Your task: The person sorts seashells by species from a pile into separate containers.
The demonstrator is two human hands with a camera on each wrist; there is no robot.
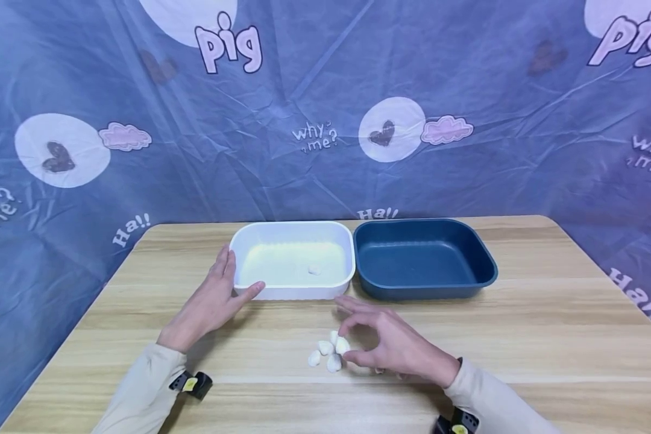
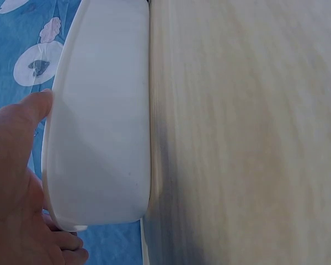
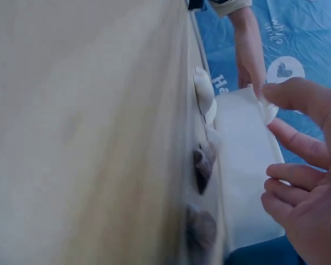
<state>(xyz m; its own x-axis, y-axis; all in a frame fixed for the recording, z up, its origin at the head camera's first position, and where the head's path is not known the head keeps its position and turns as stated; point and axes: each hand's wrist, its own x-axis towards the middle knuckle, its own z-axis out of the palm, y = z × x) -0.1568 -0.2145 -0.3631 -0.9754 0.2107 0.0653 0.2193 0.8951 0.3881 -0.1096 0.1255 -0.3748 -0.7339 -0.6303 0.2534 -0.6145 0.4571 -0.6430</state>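
My right hand point(image 1: 387, 340) is over the table, thumb and index finger pinching a small white seashell point(image 3: 271, 110) between their tips. Close by on the wood lie several more white shells point(image 1: 325, 348). Darker shells point(image 3: 203, 168) show in the right wrist view, mostly hidden under the hand in the head view. My left hand point(image 1: 208, 304) rests at the near left corner of a white bin point(image 1: 293, 293), its thumb on the front rim and its fingers along the left side. Inside that bin lies one pale shell point(image 1: 314, 269).
A dark blue bin point(image 1: 423, 292) stands right beside the white one, rims nearly touching. Both sit at the far side of the wooden table point(image 1: 548, 313). Behind it hangs a blue printed cloth point(image 1: 282, 175).
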